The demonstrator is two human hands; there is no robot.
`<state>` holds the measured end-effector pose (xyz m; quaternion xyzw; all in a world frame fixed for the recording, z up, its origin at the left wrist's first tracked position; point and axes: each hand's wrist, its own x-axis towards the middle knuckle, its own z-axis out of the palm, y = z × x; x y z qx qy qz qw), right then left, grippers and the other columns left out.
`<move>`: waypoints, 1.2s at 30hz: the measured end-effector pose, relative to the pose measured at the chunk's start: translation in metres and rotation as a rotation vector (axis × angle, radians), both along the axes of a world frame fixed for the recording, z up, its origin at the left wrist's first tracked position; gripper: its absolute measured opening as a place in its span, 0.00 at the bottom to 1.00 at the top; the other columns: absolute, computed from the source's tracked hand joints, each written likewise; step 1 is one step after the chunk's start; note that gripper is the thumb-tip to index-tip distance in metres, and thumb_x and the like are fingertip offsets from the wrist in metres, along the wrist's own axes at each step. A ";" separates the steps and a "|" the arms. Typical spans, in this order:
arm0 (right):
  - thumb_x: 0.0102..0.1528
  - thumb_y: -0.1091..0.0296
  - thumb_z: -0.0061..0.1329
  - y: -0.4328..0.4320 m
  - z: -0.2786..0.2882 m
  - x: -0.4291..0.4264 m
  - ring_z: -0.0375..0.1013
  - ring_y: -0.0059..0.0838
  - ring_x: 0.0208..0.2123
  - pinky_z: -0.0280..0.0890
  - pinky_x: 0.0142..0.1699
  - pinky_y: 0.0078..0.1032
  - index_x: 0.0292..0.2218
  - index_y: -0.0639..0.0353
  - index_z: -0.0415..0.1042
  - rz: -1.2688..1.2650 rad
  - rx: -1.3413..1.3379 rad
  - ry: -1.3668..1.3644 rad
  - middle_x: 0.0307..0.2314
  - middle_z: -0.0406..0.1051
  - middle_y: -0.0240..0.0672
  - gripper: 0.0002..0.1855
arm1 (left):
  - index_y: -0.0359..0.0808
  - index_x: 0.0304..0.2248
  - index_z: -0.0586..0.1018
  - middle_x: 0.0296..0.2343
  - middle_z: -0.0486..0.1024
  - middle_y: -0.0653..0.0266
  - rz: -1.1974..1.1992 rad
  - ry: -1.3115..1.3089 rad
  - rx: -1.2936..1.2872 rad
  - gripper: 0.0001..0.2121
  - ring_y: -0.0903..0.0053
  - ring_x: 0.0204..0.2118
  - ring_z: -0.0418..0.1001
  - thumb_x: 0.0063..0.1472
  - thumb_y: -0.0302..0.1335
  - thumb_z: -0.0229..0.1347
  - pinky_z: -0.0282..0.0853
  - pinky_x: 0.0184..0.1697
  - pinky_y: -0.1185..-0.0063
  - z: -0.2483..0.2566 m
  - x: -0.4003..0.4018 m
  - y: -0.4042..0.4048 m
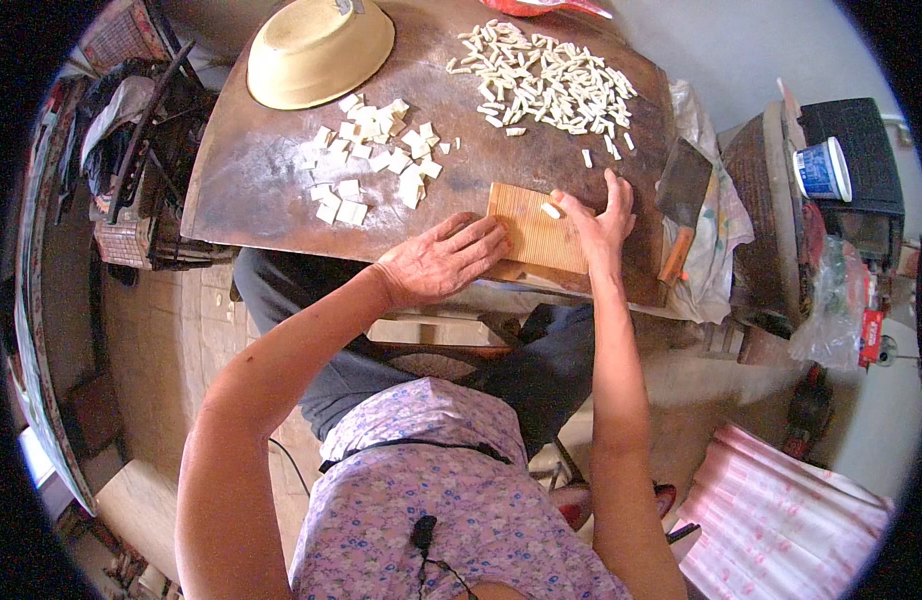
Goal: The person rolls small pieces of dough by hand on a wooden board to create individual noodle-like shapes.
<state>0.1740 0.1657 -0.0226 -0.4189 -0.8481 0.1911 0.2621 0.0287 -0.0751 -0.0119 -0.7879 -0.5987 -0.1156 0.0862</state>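
A ridged wooden board (532, 240) lies at the near edge of the table. My left hand (449, 255) grips its left side, fingers laid over the edge and thumb hidden. One small rolled piece of dough (551, 211) sits on the ridges near the top. My right hand (605, 217) is over the board's right side, fingers spread and the thumb tip just by that piece. Flat dough squares (350, 212) lie in loose groups to the left, some overlapping. Beyond the board, many short rolled dough pieces (558, 79) are spread in a heap.
An upturned cream-coloured basin (311, 60) rests at the table's (273, 214) far left. A cleaver (683, 184) with a wooden handle lies at the right edge, partly over a cloth (720, 225). Farther right are a blue-and-white tub (821, 171) and a clear plastic bag (828, 307).
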 end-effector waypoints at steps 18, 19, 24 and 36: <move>0.51 0.74 0.56 -0.084 0.056 -0.078 0.75 0.35 0.39 0.67 0.45 0.28 0.34 0.63 0.75 0.569 -0.128 0.165 0.34 0.76 0.39 0.08 | 0.35 0.46 0.72 0.50 0.68 0.57 -0.009 -0.036 0.105 0.18 0.64 0.57 0.63 0.56 0.33 0.50 0.57 0.61 0.64 0.003 0.000 -0.002; 0.51 0.73 0.55 -0.090 0.056 -0.086 0.75 0.34 0.37 0.67 0.44 0.28 0.34 0.63 0.75 0.585 -0.179 0.120 0.32 0.75 0.38 0.07 | 0.35 0.45 0.72 0.49 0.68 0.58 -0.014 -0.061 0.085 0.18 0.64 0.57 0.63 0.56 0.33 0.50 0.56 0.62 0.64 0.003 0.000 -0.001; 0.52 0.71 0.52 -0.108 0.050 -0.115 0.72 0.46 0.33 0.64 0.40 0.40 0.29 0.62 0.72 0.605 -0.101 0.033 0.27 0.74 0.44 0.05 | 0.38 0.47 0.72 0.49 0.69 0.63 -0.029 -0.011 0.064 0.18 0.67 0.57 0.63 0.57 0.33 0.48 0.54 0.63 0.63 -0.001 -0.002 -0.006; 0.54 0.70 0.51 -0.101 0.049 -0.101 0.73 0.43 0.27 0.65 0.36 0.38 0.29 0.62 0.69 0.493 -0.239 0.150 0.22 0.73 0.44 0.06 | 0.34 0.49 0.71 0.50 0.68 0.59 -0.024 -0.050 0.063 0.22 0.68 0.57 0.63 0.55 0.33 0.47 0.56 0.61 0.66 0.002 -0.001 -0.002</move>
